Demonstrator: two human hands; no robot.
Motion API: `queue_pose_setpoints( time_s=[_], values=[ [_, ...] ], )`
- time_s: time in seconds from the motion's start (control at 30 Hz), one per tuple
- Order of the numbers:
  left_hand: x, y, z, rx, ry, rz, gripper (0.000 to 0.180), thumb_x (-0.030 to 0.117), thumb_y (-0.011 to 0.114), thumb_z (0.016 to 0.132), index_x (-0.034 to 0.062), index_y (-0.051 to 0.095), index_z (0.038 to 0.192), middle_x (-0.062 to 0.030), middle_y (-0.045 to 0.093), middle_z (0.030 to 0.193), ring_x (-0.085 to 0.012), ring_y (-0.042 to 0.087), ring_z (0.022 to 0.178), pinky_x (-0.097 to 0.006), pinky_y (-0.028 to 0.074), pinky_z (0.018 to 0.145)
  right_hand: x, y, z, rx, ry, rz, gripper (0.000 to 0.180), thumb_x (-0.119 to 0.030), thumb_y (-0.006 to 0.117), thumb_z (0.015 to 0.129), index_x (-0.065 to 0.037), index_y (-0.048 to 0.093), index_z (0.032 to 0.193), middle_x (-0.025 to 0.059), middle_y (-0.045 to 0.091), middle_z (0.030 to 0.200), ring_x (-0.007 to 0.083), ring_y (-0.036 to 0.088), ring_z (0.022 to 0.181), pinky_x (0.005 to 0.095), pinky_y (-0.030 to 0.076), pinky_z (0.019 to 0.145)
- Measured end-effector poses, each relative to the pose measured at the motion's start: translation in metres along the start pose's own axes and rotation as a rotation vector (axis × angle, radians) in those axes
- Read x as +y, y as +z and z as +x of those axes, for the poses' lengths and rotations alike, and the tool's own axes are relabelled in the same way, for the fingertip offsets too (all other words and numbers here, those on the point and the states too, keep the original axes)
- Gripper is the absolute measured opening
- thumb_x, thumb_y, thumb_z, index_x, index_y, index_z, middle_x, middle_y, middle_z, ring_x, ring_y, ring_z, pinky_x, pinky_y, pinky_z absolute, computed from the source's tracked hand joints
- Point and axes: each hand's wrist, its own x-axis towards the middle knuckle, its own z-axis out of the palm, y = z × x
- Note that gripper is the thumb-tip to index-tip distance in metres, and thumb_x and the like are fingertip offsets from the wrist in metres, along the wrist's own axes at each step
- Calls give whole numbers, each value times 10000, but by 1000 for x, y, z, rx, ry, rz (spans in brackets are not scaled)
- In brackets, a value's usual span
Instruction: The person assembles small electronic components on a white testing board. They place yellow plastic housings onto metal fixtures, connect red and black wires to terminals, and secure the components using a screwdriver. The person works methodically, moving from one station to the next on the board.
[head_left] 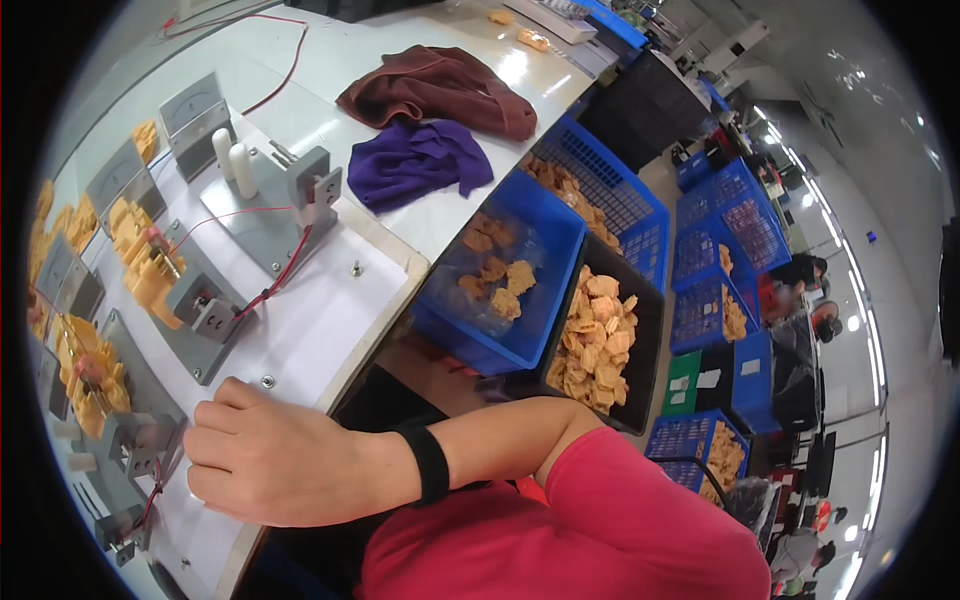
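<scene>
My right hand [265, 455] is curled into a fist over the near edge of the white work surface [345, 300]. Its fingertips are hidden, so what they hold, if anything, cannot be made out. Just left of the knuckles is a grey clamp block [140, 440] with red wires. A tan moulded plastic part [88, 375] sits on the fixture behind that block. On the middle fixture, beside another grey block [210, 305], lies a second tan plastic part [145, 255]. The far fixture plate [245, 225] carries two white pegs [240, 170] and no tan part. My left hand is out of view.
Analog meters [195, 110] stand behind the fixtures. A purple cloth [415, 165] and brown cloth [440, 90] lie on the table. Right of its edge are a blue bin [450, 330] with a few tan parts and a black bin [640, 385] heaped with them. Blue crates [690, 310] stand beyond.
</scene>
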Motion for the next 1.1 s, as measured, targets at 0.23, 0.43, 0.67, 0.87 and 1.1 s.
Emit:
queue_pose_setpoints(
  time_s=[0.23, 0.43, 0.67, 0.87, 1.1],
  values=[
    [2, 3, 1, -22, -29, -24, 939, 645, 556, 782, -54, 428, 1397, -191, 534, 1343, -292, 500, 1267, -447, 404, 1063, -3, 3, 0, 6, 16, -2, 151, -182, 685, 785, -82, 575, 756, 35, 487, 810, 212, 503, 842, 340, 411, 783],
    [9, 8, -3, -22, -62, -38, 971, 661, 603, 736, -47, 445, 1381, -183, 550, 1316, -278, 502, 1261, -443, 398, 1068, -1, 2, -2, 31, 13, -4, 160, -184, 697, 786, -82, 578, 759, 32, 492, 813, 208, 505, 839, 342, 412, 780],
    [13, -1, -7, 32, -119, -15, 1010, 680, 658, 681, -40, 464, 1363, -175, 570, 1284, -261, 504, 1255, -439, 391, 1073, -1, 6, 5, 12, 0, 27, 170, -176, 711, 773, -84, 568, 768, 37, 480, 806, 213, 506, 822, 345, 412, 756],
    [-1, -24, -5, 47, -230, -141, 906, 657, 574, 782, -30, 477, 1364, -185, 540, 1325, -286, 486, 1281, -444, 384, 1087, 1, -10, 10, -145, 61, 82, 146, -145, 715, 780, -99, 576, 784, 36, 501, 816, 219, 532, 815, 371, 419, 756],
    [0, -37, 0, -36, 17, -11, 771, 649, 348, 974, -29, 537, 1287, -229, 476, 1350, -330, 499, 1254, -464, 407, 1055, -5, -4, 14, -222, 61, 94, 201, -104, 800, 718, -126, 686, 881, -5, 575, 807, 202, 545, 750, 349, 399, 732]
  ],
)
